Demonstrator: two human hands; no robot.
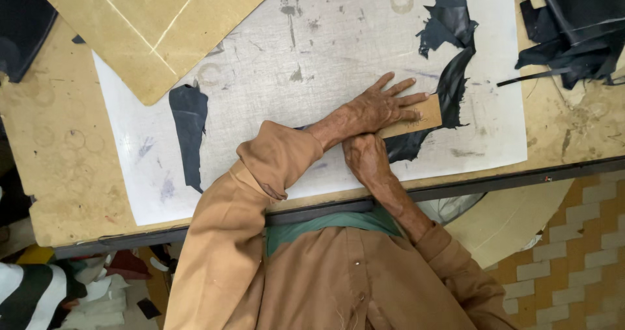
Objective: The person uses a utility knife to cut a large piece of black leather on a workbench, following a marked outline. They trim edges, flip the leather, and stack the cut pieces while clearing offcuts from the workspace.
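My left hand [384, 105] lies flat with fingers spread on a small tan cardboard template [426, 116], pressing it onto a piece of black material [410, 146]. Its forearm crosses in from the left, with the tan sleeve rolled up. Just below, my right hand [366, 161] is curled into a fist against the template's near edge, partly under the left wrist. Whatever it holds is hidden. Both hands rest on a scuffed white cutting sheet [312, 56].
A long black strip [189, 131] lies on the sheet at left. Tan cardboard sheets [156, 24] overlap the far left corner. Black scraps [449, 24] and a heap of black offcuts [573, 30] sit far right. The table's dark front edge [495, 181] borders a tiled floor.
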